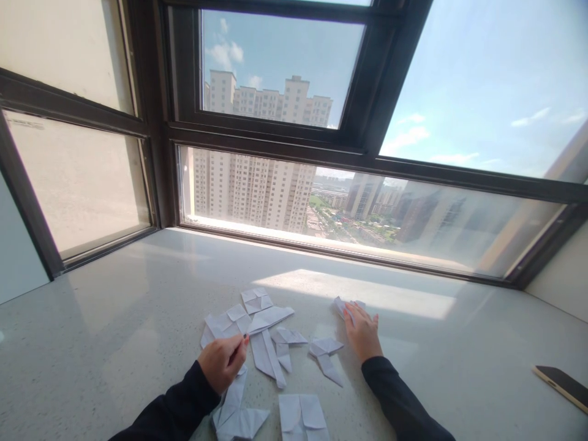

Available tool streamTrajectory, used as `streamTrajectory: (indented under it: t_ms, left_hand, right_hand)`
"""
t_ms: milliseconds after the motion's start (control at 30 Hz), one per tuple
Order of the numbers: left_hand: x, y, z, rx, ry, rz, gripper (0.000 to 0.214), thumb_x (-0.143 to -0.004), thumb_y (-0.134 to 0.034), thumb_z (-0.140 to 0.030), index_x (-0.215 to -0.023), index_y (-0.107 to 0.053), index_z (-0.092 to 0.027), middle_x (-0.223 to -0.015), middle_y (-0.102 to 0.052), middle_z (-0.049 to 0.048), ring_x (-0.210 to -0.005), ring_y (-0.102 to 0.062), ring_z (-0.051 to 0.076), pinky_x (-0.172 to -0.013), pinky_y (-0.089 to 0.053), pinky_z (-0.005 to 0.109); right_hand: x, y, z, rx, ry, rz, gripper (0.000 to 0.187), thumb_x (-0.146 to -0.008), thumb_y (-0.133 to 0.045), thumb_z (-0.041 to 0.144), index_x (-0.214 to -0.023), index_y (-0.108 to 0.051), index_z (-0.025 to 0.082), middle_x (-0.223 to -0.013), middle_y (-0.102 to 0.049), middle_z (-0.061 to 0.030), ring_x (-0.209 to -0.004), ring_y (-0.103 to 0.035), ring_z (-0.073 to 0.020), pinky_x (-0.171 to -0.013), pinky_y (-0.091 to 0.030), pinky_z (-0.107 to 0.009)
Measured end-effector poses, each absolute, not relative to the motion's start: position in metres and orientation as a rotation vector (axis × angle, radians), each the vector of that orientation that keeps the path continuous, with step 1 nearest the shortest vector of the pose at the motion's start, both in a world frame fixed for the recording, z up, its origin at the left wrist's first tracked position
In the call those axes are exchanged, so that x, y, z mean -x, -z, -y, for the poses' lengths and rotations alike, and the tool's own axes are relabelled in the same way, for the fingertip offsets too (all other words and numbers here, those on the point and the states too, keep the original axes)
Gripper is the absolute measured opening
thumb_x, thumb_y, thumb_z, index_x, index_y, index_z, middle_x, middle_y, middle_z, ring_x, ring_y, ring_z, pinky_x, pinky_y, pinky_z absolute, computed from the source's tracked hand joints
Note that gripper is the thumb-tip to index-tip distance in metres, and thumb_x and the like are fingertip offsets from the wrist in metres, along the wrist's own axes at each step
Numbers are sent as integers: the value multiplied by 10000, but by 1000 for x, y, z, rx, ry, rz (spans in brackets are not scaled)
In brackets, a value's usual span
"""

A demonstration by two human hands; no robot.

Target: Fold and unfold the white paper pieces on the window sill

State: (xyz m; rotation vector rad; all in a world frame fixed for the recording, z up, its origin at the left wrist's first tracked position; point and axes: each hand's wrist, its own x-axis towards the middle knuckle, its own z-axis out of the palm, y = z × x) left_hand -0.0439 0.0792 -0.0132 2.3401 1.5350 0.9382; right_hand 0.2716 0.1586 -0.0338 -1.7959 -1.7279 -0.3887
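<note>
Several folded white paper pieces lie on a pale stone window ledge [114, 318]. My left hand [223, 361] is curled, its fingertips pinching the edge of a folded paper piece [225, 323]. My right hand [362, 331] lies flat with fingers stretched out, pressing on a small folded paper [344, 305]. Between the hands lie a long folded strip [269, 361], a small winged fold [325, 348] and another [288, 337]. Nearer to me sit a folded square [301, 416] and a crumpled fold [239, 419]. Both arms wear dark sleeves.
A phone [563, 386] lies face down at the ledge's right side. A dark-framed window [275, 144] runs along the far edge, with high-rise buildings outside. A bright patch of sunlight [367, 294] falls across the ledge beyond the papers.
</note>
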Motion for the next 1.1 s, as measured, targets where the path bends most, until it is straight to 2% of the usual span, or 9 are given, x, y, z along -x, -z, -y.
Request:
streamTrajectory:
  t_ms: [233, 567, 767, 1100]
  left_hand:
    - [44, 16, -81, -2281, -960, -1498, 273, -778, -214, -281, -513, -219, -217, -415, -281, -56, -378, -353, 104, -424, -237, 225]
    - [37, 17, -86, -2071, -1170, -1419, 315, -789, -233, -339, -501, -209, -213, -426, -201, -72, -380, -277, 83, -411, -212, 218]
    - [33, 19, -79, -1909, -1303, -1414, 367, -794, -227, -405, -483, -208, -211, -418, -185, -69, -372, -249, 80, -395, -207, 217]
    - [30, 9, -74, -1838, -1355, -1450, 326, -780, -271, -343, -488, -221, -206, -435, -198, -69, -398, -252, 78, -408, -209, 212]
  right_hand:
    - [-269, 33, -159, 1768, 399, 1748, 332, -808, -299, 213, -959, -591, 167, -1037, -606, -122, -1039, -486, -247, -926, -192, -528]
    - [-272, 34, -157, 1730, 388, 1794, 337, -797, -311, 240, -987, -576, 157, -1067, -594, -116, -1077, -460, -250, -941, -166, -534]
    - [-273, 36, -161, 1721, 377, 1800, 335, -785, -318, 251, -967, -589, 178, -1046, -604, -112, -1058, -476, -264, -915, -220, -537]
    - [-277, 38, -165, 1701, 439, 1849, 368, -792, -294, 270, -965, -598, 155, -1044, -604, -126, -1047, -481, -276, -901, -242, -536]
